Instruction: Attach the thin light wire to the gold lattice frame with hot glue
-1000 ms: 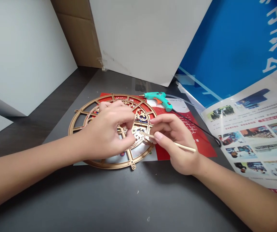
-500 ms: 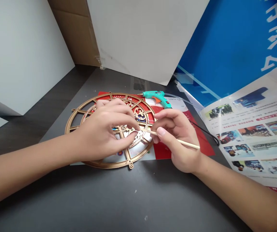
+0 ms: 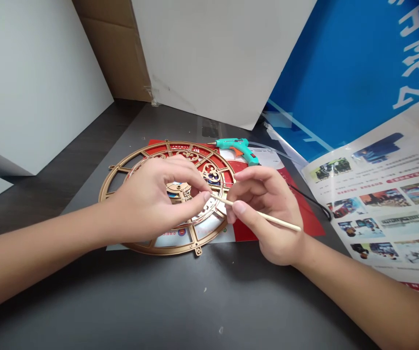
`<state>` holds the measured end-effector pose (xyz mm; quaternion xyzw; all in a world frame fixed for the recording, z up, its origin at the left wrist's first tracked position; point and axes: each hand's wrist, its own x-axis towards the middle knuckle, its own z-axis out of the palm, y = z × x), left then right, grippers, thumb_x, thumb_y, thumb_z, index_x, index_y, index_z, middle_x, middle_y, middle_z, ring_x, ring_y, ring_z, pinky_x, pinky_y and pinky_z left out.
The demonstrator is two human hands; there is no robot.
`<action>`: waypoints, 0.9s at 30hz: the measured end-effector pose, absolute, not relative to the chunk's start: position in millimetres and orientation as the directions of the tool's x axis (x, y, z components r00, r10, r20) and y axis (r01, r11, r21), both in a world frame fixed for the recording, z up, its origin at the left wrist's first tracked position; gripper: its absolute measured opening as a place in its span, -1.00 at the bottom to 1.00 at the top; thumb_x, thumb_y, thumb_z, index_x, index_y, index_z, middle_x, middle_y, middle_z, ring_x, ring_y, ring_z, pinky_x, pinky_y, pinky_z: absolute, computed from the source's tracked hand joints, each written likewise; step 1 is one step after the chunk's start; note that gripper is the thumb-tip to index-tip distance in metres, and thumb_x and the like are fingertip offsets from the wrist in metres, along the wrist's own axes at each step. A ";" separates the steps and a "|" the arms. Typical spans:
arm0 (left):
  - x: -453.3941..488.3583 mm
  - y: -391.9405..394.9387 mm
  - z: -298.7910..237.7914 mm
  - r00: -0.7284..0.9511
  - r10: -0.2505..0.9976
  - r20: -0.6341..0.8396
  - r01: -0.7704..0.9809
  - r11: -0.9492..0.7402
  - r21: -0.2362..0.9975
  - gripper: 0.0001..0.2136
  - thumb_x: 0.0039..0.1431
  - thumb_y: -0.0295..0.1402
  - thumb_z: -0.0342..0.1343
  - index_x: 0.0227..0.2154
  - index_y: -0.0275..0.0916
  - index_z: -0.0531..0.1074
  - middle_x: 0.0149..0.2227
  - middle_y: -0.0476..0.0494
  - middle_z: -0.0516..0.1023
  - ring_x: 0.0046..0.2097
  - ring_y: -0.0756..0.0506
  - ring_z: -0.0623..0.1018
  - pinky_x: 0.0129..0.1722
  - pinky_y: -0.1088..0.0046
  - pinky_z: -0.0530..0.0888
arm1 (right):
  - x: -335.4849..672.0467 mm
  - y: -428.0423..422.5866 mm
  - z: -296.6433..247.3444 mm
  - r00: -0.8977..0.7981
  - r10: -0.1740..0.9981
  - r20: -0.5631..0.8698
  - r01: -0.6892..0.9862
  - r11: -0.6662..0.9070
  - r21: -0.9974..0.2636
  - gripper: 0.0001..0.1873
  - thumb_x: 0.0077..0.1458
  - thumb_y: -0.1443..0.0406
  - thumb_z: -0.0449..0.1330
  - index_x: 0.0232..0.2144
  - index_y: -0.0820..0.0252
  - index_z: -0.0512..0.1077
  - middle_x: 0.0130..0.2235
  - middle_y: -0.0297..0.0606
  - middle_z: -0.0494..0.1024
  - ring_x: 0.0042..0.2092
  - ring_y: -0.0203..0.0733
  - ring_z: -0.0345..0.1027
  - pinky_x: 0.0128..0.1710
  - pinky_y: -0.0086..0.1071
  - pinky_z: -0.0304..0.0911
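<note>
A round gold openwork frame (image 3: 118, 179) lies flat on a red printed sheet (image 3: 306, 214) on the dark table. My left hand (image 3: 154, 201) rests over the frame's middle, thumb and forefinger pinched together at a small gold ornament near the centre. My right hand (image 3: 267, 214) grips a thin wooden stick (image 3: 278, 222) like a pen. The stick's tip points left and meets my left fingertips above the frame.
A teal hot glue gun (image 3: 239, 147) lies behind the frame, its black cord (image 3: 313, 201) running right. Glossy printed posters (image 3: 384, 204) cover the right side. White boards (image 3: 216, 53) and cardboard (image 3: 110, 43) stand at the back.
My left fingers shifted slightly left and now bare the frame's centre. The stick's tip stays at my left fingertips, and the right hand barely moved.
</note>
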<state>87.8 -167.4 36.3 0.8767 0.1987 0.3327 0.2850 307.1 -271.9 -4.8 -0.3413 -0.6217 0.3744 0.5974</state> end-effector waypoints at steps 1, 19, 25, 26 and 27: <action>87.8 -167.1 36.4 0.705 0.516 0.486 0.149 -0.778 0.610 -0.87 0.30 -0.39 0.33 -0.37 -0.10 0.73 -0.34 0.09 0.77 -0.25 0.01 0.66 -0.19 0.46 0.53 | 306.7 -272.1 -4.6 -0.057 0.874 0.482 -0.027 0.481 -0.876 -0.71 0.48 0.35 0.35 0.12 -0.07 0.44 -0.24 -0.42 0.62 -0.30 -0.23 0.55 -0.29 -0.28 0.49; 88.8 -181.4 39.0 0.636 0.678 0.367 0.263 -0.638 0.723 -0.85 0.10 -0.33 0.21 -0.57 -0.11 0.46 -0.51 0.04 0.54 -0.41 -0.01 0.48 -0.43 0.39 0.40 | 303.2 -275.9 3.7 -0.030 0.914 0.405 0.142 0.405 -0.903 -0.84 0.36 0.23 0.48 -0.27 0.09 0.62 -0.35 -0.29 0.72 -0.35 -0.17 0.63 -0.32 -0.28 0.57; 90.9 -180.2 42.8 0.652 0.719 0.238 0.248 -0.499 0.830 -0.82 0.06 -0.26 0.24 -0.57 -0.11 0.39 -0.54 0.02 0.42 -0.46 -0.04 0.47 -0.50 0.39 0.43 | 304.7 -268.4 8.7 -0.065 0.976 0.208 -0.192 0.192 -0.963 -0.72 0.21 0.07 0.63 -0.36 0.10 0.73 -0.43 -0.26 0.75 -0.39 -0.14 0.67 -0.33 -0.27 0.63; 90.6 -179.2 41.8 0.666 0.716 0.207 0.221 -0.455 0.862 -0.81 0.07 -0.26 0.25 -0.56 -0.12 0.38 -0.53 0.01 0.40 -0.47 -0.03 0.46 -0.51 0.40 0.44 | 305.2 -267.0 8.3 -0.077 0.980 0.184 -0.240 0.161 -0.957 -0.71 0.19 0.06 0.64 -0.37 0.09 0.74 -0.42 -0.26 0.76 -0.40 -0.16 0.67 -0.33 -0.28 0.63; 90.2 -178.2 40.3 0.684 0.708 0.178 0.191 -0.409 0.892 -0.79 0.08 -0.26 0.27 -0.55 -0.13 0.37 -0.52 0.01 0.38 -0.48 -0.01 0.44 -0.53 0.42 0.44 | 305.8 -265.8 7.8 -0.095 0.982 0.161 -0.284 0.128 -0.950 -0.72 0.18 0.06 0.65 -0.37 0.08 0.75 -0.40 -0.26 0.77 -0.40 -0.17 0.66 -0.33 -0.27 0.63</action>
